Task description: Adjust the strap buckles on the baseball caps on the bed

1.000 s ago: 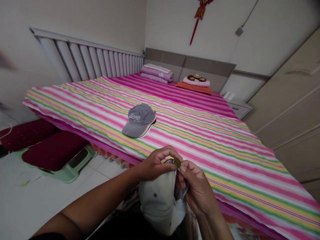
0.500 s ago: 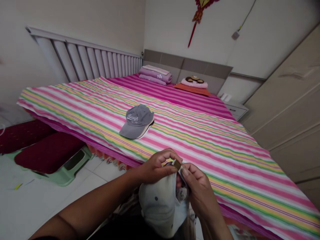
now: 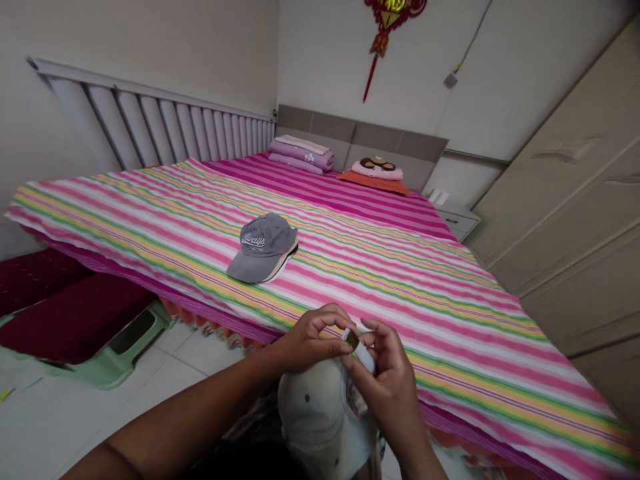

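Observation:
A pale, light-coloured baseball cap (image 3: pixel 320 417) hangs from my hands over my lap, its back strap uppermost. My left hand (image 3: pixel 320 339) pinches the strap beside a brass-coloured buckle (image 3: pixel 353 339). On the other side, my right hand (image 3: pixel 385 370) has thumb and fingers closed on the light strap (image 3: pixel 365 359) by the buckle. Part of the cap's opening is hidden behind my right hand. Farther off on the bed lies a grey baseball cap (image 3: pixel 265 247) with white lettering, its brim toward the lower left; pale and dark brim edges show beneath it.
The bed carries a striped sheet (image 3: pixel 190 227), folded purple bedding (image 3: pixel 300 155) and an orange pillow (image 3: pixel 373 181) with a pink item on top. Left stand green stools (image 3: pixel 115 373) with dark red covers. A wardrobe (image 3: pixel 565 220) and nightstand (image 3: pixel 455 220) are on the right.
My right hand has shifted along the strap and turned, its thumb now lower beside the buckle. The strap end shows more plainly. The view has swung slightly, moving the bed left.

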Demonstrator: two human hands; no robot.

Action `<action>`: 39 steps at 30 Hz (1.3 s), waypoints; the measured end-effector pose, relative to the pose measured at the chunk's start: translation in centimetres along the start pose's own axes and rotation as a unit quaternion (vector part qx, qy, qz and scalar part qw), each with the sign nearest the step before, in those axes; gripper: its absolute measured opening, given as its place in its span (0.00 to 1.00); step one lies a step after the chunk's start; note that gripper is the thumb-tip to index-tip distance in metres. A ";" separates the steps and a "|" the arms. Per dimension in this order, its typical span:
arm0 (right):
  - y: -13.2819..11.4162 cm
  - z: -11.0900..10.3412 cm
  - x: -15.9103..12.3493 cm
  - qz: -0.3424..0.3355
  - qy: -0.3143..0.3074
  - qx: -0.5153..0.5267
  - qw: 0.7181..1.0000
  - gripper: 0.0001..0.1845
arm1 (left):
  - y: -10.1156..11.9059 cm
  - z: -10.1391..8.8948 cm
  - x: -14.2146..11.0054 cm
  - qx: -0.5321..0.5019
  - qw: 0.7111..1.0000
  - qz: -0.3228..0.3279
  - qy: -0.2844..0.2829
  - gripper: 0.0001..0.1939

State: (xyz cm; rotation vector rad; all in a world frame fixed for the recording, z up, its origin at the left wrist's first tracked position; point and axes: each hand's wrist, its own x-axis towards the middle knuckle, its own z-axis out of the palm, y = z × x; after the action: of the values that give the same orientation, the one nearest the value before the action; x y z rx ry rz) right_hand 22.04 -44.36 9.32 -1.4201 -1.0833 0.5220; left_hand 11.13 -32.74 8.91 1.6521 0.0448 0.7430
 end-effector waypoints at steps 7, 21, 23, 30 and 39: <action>0.2 -1.1 0.3 -0.239 0.033 -0.313 0.919 0.14 | -0.9 1.2 0.1 -0.239 0.956 -0.165 0.048 0.16; -0.7 -2.4 0.7 -0.211 -0.035 -0.323 0.922 0.09 | -0.8 2.1 1.3 -0.255 0.931 -0.260 0.004 0.18; -1.0 -2.5 0.7 -0.205 -0.029 -0.314 0.927 0.07 | -0.6 2.3 1.3 -0.226 0.942 -0.249 -0.002 0.18; -2.3 -3.5 0.7 -0.160 -0.020 -0.262 0.952 0.03 | 0.7 2.3 1.2 -0.185 0.955 -0.229 0.035 0.15; -2.7 -2.9 0.8 -0.059 -0.079 -0.184 0.978 0.02 | 0.1 1.2 1.0 -0.198 0.949 -0.242 -0.030 0.21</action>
State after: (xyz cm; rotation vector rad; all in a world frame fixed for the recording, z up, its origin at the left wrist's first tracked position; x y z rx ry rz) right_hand 24.00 -45.58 12.64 -1.6414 -1.4371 0.3638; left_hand 12.44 -33.36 9.42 1.2074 0.2363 0.2982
